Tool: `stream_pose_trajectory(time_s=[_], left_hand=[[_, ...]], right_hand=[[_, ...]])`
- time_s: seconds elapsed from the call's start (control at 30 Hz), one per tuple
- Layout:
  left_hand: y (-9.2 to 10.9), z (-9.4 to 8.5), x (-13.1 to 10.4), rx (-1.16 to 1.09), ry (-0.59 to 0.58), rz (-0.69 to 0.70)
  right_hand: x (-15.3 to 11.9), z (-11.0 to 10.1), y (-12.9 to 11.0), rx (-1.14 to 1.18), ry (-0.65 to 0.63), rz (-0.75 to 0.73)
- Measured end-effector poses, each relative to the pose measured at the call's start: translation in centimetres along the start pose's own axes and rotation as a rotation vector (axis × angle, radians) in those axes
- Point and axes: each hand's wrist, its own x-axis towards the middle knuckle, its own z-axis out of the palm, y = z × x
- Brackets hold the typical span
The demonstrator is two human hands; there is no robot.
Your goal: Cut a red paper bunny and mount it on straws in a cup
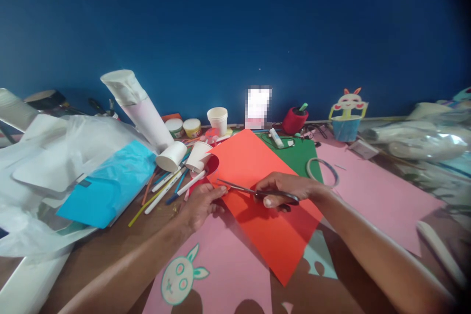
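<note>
A large sheet of orange-red paper (263, 167) lies at a slant in the middle of the table. My right hand (281, 189) grips a pair of scissors (272, 194) with dark handles, their blades pointing left across the sheet's left side. My left hand (202, 203) pinches that left edge between thumb and fingers, close to the blade tips. Below the sheet, a cut-out rabbit face (177, 279) outlined in green rests on pink paper (221, 260). A pale blue paper scrap (322, 255) sticks out under the sheet's lower right.
Paper cups (172, 156), several markers (165, 191) and plastic-wrapped blue paper (110, 186) lie on the left. A red pot (294, 120), a blue rabbit basket (346, 127) and a tape ring (323, 171) are on the right. The blue wall (221, 34) closes the back.
</note>
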Motion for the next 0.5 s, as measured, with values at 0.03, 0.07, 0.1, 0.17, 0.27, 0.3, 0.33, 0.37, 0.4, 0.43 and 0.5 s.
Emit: stream_pose_trajectory(time_s=[0.03,0.07,0.1,0.17,0.27,0.3,0.33,0.37,0.4,0.43,0.5], left_hand=[[-0.03,-0.06,0.03,0.000,0.000,0.000],[-0.04,-0.11,0.06,-0.009,-0.002,-0.002],[-0.05,-0.17,0.08,-0.023,-0.009,-0.006],[-0.06,-0.26,0.12,-0.058,-0.021,-0.018],[-0.14,-0.36,0.13,-0.113,-0.062,-0.047],[-0.18,-0.38,0.12,-0.129,-0.082,-0.060],[-0.21,-0.40,0.10,-0.138,-0.104,-0.071],[-0.24,-0.41,0.08,-0.142,-0.123,-0.078],[-0.25,-0.42,0.05,-0.141,-0.134,-0.080],[-0.24,-0.42,0.02,-0.138,-0.135,-0.079],[-0.15,-0.39,-0.06,-0.134,-0.122,-0.081]], right_hand=[[0.00,0.00,0.01,0.002,-0.001,-0.005],[0.00,0.01,0.04,0.007,0.001,-0.011],[0.00,0.03,0.09,0.013,0.006,-0.017],[0.02,0.10,0.17,0.028,0.017,-0.026],[0.12,0.26,0.14,0.037,0.017,-0.038],[0.17,0.33,0.08,0.034,0.013,-0.040],[0.22,0.39,0.01,0.034,0.008,-0.041],[0.27,0.45,-0.07,0.036,0.004,-0.041],[0.30,0.49,-0.14,0.041,0.000,-0.038],[0.33,0.52,-0.18,0.047,-0.002,-0.036],[0.36,0.55,-0.19,0.057,-0.009,-0.041]])
